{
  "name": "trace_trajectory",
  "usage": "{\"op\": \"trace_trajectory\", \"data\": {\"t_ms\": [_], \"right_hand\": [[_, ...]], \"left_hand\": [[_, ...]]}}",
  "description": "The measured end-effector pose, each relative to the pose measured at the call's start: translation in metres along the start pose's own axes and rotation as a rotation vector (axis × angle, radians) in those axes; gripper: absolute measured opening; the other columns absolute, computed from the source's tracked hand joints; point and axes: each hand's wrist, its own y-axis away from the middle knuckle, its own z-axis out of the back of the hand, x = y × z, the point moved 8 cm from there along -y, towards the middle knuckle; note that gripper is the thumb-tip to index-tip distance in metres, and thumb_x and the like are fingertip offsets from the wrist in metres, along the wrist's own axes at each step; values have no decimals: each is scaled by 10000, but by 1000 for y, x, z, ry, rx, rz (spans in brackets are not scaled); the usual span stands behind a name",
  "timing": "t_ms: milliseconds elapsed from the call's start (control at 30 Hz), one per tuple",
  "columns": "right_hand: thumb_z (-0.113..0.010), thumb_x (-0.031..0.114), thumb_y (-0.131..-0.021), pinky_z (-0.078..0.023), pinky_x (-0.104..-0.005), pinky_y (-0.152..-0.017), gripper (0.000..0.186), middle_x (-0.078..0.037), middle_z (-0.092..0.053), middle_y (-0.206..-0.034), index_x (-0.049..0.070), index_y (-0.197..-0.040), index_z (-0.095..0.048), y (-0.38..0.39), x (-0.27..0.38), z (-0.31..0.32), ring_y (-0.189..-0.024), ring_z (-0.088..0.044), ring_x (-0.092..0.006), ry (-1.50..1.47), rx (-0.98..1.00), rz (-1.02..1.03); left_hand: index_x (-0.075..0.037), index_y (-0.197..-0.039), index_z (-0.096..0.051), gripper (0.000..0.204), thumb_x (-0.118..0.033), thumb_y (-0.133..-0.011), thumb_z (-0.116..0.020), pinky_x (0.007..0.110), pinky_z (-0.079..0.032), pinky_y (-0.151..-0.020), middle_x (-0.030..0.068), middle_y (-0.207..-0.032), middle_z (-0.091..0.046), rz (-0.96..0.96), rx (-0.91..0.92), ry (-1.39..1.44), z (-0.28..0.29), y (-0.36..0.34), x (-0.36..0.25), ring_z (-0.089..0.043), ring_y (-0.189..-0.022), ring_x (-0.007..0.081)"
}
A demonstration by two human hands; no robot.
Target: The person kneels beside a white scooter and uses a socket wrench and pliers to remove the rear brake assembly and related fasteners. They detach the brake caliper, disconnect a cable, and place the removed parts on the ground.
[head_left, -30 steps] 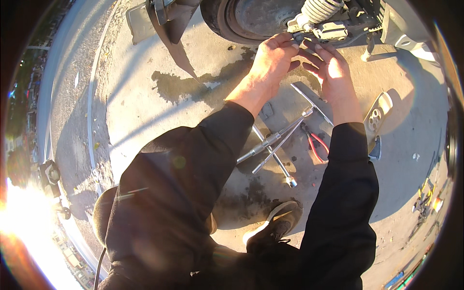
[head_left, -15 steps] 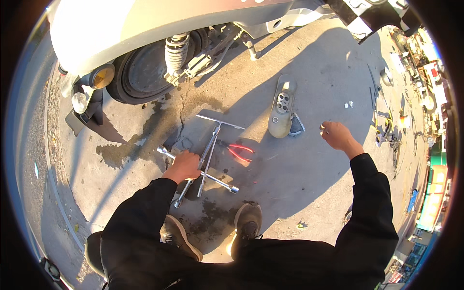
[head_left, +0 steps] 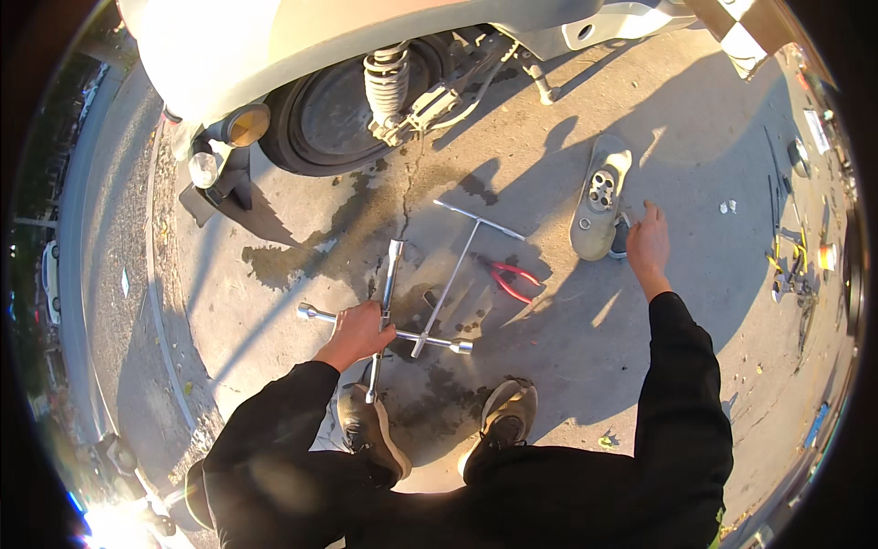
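My left hand (head_left: 358, 335) is wrapped round a chrome four-way wheel wrench (head_left: 391, 274) near its centre, above the ground in front of my shoes. A long T-handle wrench (head_left: 446, 295) lies on the concrete just right of it, its lower end by one arm of the cross. Red-handled pliers (head_left: 518, 271) rest to the right of that shaft. My right hand (head_left: 650, 249) holds nothing that shows, its fingers stretched forward. It is beside a long, rounded grey cover with round holes (head_left: 593, 229); a small dark piece (head_left: 620, 240) sits between the two.
Ahead stands a scooter with pale bodywork (head_left: 311, 64), a rear wheel (head_left: 302, 123), a shock-absorber spring (head_left: 386, 84) and a stand (head_left: 540, 80). Dark plastic with a lamp (head_left: 236, 183) is at left. Loose tools and cables (head_left: 792, 261) lie far right. Wet stains mark the concrete.
The cross wrench has turned and separated from the T-handle wrench, which now lies apart to its right. My right hand has come closer to the grey cover, and its fingers have straightened.
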Motion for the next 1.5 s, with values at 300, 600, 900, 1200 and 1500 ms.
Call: {"op": "trace_trajectory", "data": {"t_ms": [300, 600, 900, 1200, 1500], "right_hand": [[-578, 12, -824, -428, -420, -1027, 434, -145, -567, -1289, 9, -1257, -540, 38, 141, 5, -1203, -534, -328, -118, -63, 678], [-569, 145, -897, -473, -402, -911, 237, -61, -615, -1138, 95, -1123, -620, 128, 277, -100, -1100, -578, -222, 59, -14, 1305], [-482, 197, -950, -428, -446, -932, 156, -62, -624, -812, 103, -1057, -547, 114, 302, -127, -771, -638, -230, 348, 60, 1376], [-591, 153, -857, -524, -414, -757, 188, -115, -616, -1002, 37, -1005, -573, 103, 223, -75, -934, -621, -293, -69, 290, 695], [-624, 287, -896, -560, -404, -697, 271, -157, -654, -962, 27, -971, -606, 151, 184, -100, -874, -680, -317, 1, 383, 609]], "left_hand": [[-13, -927, -647, 367, -320, -728, -667, 486, -525, -787, 226, -825, -691, 199, 132, 42, 35, 34, 79, -675, -839, 414], [-6, -774, -570, 237, -227, -718, -634, 497, -486, -634, 170, -694, -634, 39, 104, -222, 106, 125, 35, -635, -669, 391], [-62, -828, -551, 235, -163, -667, -690, 393, -389, -692, 85, -780, -547, -36, -126, -313, 137, 206, -37, -566, -656, 257], [-50, -869, -552, 249, -215, -742, -687, 396, -427, -651, 91, -779, -583, -97, -2, -271, 98, 181, -16, -621, -662, 278], [-66, -853, -564, 219, -203, -731, -682, 395, -433, -660, 81, -795, -587, -211, -10, -328, 88, 160, -18, -623, -676, 261]]}}
